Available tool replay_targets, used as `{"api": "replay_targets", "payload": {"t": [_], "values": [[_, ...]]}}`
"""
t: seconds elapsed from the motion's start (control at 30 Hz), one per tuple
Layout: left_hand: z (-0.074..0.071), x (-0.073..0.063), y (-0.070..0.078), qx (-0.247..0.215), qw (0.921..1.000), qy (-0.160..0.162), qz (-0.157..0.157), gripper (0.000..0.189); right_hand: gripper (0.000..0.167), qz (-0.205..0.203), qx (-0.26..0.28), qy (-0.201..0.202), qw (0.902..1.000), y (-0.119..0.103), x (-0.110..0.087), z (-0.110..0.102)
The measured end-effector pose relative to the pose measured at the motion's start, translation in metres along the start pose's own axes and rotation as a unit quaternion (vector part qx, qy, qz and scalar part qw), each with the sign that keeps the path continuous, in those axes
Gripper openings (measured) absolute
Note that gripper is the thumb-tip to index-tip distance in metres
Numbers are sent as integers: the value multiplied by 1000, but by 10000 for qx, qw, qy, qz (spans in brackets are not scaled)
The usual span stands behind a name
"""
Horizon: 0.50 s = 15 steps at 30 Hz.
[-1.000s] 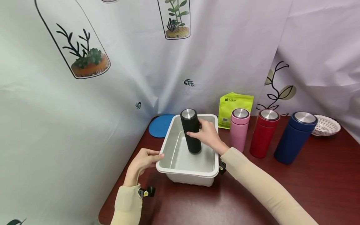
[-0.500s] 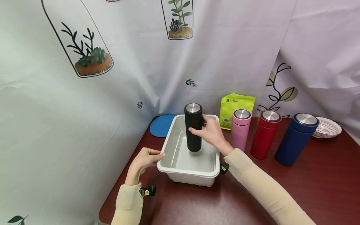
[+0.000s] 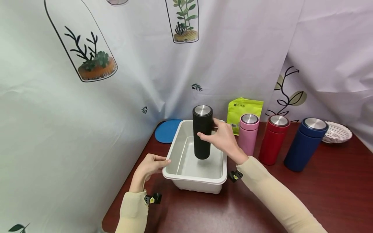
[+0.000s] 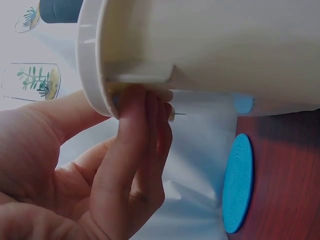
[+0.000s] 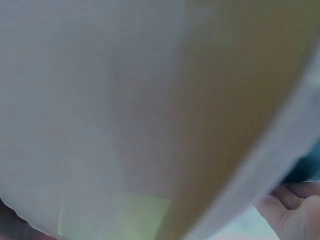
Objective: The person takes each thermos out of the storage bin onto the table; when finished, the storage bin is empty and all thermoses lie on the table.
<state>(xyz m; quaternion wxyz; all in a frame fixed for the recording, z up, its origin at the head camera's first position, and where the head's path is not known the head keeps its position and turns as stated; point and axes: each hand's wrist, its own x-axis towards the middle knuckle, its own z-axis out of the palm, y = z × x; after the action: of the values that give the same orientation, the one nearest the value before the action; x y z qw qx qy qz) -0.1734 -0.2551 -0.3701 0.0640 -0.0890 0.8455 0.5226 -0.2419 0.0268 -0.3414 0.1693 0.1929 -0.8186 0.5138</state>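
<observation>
My right hand [image 3: 223,137] grips a black thermos [image 3: 202,142] from its right side, thumb in front. The thermos stands nearly upright within the walls of a white plastic basin [image 3: 193,179]; whether its base touches the basin floor I cannot tell. At the basin's left rim my left hand [image 3: 151,166] pinches the edge. The left wrist view shows the fingers [image 4: 132,135] curled up under the basin's rim [image 4: 90,60]. In the right wrist view the basin wall [image 5: 150,100] fills most of the frame, with part of the right hand [image 5: 300,220] and the dark thermos [image 5: 307,165] at the right edge.
A pink thermos [image 3: 248,137], a red thermos [image 3: 273,142] and a blue thermos [image 3: 304,147] stand right of the basin. Behind them are a yellow-green pouch [image 3: 240,111] and a white woven basket [image 3: 338,132]. A blue round mat [image 3: 166,132] lies at the back left.
The black thermos has gone from tilted to nearly upright and shifted slightly right and up, with my right hand on it. My left hand stays at the basin's rim.
</observation>
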Motion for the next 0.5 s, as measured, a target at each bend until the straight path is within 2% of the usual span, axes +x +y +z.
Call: {"api": "replay_targets", "payload": {"t": [0.5], "values": [[-1,0,0,38,10000,-8,-22,34,48,-388,-92,453,9982,-15,-19,-21]]}}
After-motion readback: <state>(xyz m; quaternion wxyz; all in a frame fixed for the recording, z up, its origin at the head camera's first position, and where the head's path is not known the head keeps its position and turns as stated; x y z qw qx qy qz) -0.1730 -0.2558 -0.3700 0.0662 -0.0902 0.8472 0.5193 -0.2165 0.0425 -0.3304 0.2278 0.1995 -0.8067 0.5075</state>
